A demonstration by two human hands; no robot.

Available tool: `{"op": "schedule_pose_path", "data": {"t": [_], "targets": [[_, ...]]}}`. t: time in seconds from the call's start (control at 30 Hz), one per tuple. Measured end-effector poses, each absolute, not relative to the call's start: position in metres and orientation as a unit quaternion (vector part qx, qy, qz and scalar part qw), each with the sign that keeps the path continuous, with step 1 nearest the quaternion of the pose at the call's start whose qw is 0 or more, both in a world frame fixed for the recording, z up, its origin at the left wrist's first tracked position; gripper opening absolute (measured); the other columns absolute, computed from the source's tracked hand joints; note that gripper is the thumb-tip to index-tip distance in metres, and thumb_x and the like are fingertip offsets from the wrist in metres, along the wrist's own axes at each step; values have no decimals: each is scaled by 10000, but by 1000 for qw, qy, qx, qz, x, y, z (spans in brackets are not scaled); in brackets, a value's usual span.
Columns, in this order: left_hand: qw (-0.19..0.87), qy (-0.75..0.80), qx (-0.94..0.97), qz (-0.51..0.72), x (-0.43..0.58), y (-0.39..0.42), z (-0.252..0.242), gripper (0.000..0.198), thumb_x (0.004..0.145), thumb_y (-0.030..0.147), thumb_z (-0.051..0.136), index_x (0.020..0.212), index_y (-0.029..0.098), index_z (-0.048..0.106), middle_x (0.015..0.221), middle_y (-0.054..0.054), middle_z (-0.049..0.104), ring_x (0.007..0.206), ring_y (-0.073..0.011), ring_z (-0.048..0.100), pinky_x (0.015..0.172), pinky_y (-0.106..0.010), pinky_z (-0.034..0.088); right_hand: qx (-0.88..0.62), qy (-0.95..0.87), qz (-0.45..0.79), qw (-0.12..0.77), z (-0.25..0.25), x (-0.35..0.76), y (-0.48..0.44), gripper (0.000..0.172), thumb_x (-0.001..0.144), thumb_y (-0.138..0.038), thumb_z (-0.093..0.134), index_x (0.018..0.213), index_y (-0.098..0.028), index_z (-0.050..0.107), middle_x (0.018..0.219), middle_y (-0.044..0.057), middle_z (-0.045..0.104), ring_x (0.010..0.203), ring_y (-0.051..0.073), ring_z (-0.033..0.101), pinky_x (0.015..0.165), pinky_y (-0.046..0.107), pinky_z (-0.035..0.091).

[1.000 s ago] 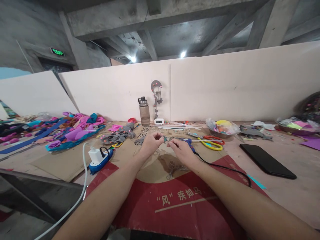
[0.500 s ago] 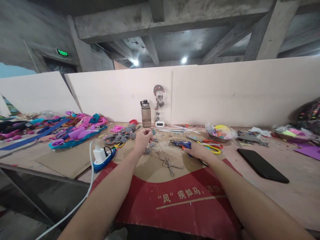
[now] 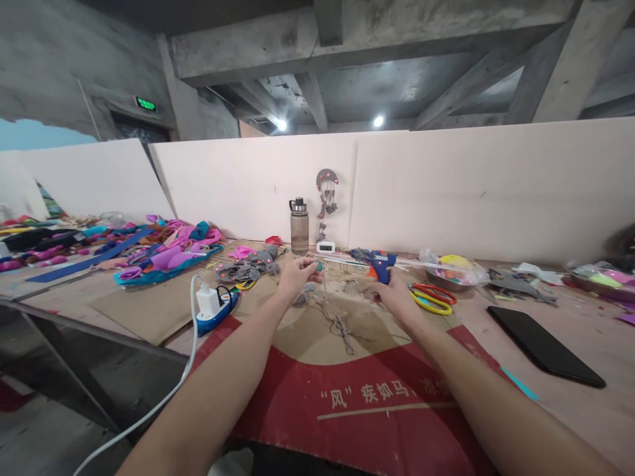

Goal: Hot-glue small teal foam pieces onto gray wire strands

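Note:
My left hand is closed in a pinch over the middle of the cardboard. A small teal piece shows at its fingertips, too small to name surely. My right hand grips a blue glue gun, raised above the cardboard with its nozzle pointing left. Below and between the hands lies a loose bundle of grey cord. Left of my left hand is a pile of grey felt pieces with pink dots.
Scissors with yellow and red handles and a black phone lie at the right. A water bottle and a small white clock stand behind. A blue power strip with a white cable is at the left, near coloured felt.
The glue gun has been lifted from the cardboard in my right hand. My left hand stays pinched around the small teal piece. The view has turned slightly left.

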State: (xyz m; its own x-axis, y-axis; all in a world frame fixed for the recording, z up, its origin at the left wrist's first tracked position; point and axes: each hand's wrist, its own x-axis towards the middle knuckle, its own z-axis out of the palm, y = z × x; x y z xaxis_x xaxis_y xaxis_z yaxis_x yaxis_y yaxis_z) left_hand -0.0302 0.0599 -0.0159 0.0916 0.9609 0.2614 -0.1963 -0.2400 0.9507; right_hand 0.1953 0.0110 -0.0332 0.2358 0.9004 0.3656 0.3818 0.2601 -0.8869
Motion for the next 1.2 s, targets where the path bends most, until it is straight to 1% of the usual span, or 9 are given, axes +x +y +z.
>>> {"op": "schedule_pose_path", "data": {"t": [0.13,0.2,0.3,0.37,0.43,0.5,0.57,0.87,1.2], "targets": [[510,346,532,581,-31,59,-15,211,672,249,725,768,110,599,660,-3,632,585,-85,609,644,-245,553,-455,-558,341,604,-20,175,-6,322,683,-285,565,972,-201,451,677,-45,533,516,102,477,438,215,373],[505,358,530,579,-32,58,-15,201,666,245,720,753,113,595,651,0,621,569,-88,606,587,-230,542,-424,-579,359,597,-15,169,-14,335,713,-314,567,1005,-204,446,700,-39,541,536,102,471,434,209,361],[478,389,545,569,-32,55,-13,208,663,275,709,749,121,600,651,0,604,538,-92,593,465,-193,489,-451,-610,329,563,-10,165,-24,339,740,-321,557,1043,-202,464,669,-46,523,524,104,449,455,224,369],[455,404,557,565,-32,54,-13,205,660,286,701,736,124,601,631,4,588,518,-85,572,420,-172,451,-481,-628,270,549,-8,164,-27,358,752,-324,549,1081,-201,483,738,-14,567,609,133,506,550,258,431],[444,404,563,568,-31,53,-13,188,661,278,689,715,124,595,600,12,570,507,-79,554,420,-170,448,-490,-652,193,545,-9,164,-29,403,765,-332,542,1143,-203,485,958,50,612,840,188,562,756,325,466],[447,395,563,572,-30,54,-14,166,667,263,672,693,124,584,577,19,561,499,-76,542,447,-187,468,-484,-680,135,534,-12,164,-28,446,790,-338,525,1212,-209,460,1164,87,569,1051,232,522,931,389,403],[455,381,565,573,-30,55,-14,146,680,250,652,693,124,579,565,21,564,491,-75,539,485,-207,488,-481,-705,109,510,-15,164,-27,461,822,-335,493,1260,-207,426,1227,102,544,1111,247,504,981,417,366],[443,355,603,560,-28,51,-13,153,695,255,653,690,130,564,532,29,568,443,-74,521,512,-232,478,-503,-724,79,465,-14,159,-30,387,844,-288,460,1220,-198,434,1131,108,614,1034,254,571,882,375,427],[435,371,604,554,-27,49,-13,148,705,245,663,733,128,577,564,20,603,481,-92,571,535,-240,512,-516,-730,58,446,-15,159,-30,369,859,-287,432,1210,-175,421,1027,122,650,925,262,604,806,366,446]]}}
